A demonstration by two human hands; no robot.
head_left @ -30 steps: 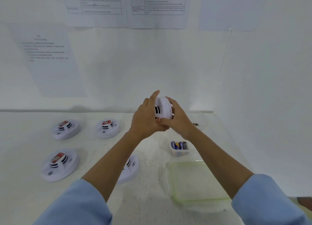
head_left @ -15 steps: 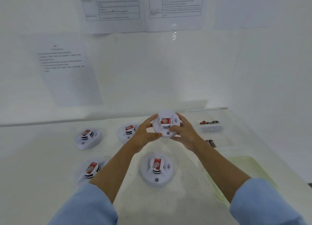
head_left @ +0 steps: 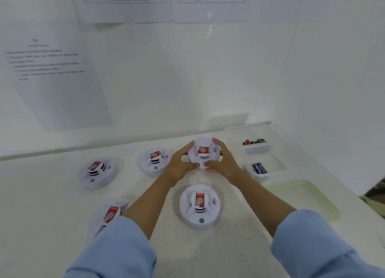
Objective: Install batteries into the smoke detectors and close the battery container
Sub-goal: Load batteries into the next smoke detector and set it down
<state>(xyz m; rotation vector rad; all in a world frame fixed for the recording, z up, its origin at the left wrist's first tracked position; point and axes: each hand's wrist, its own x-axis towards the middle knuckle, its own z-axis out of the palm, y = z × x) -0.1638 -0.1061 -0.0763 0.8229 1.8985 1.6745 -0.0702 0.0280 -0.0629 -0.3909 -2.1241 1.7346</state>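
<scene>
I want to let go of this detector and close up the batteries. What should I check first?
1. Grip on the held detector, face up, left hand and right hand round its rim: ok.
2. It rests on the table: cannot tell.
3. Its battery bay filled: cannot tell, underside hidden.
4. The battery container closed: not ok, it is open with batteries inside.
5. The lid free on the table, beside the right arm: ok.
</scene>
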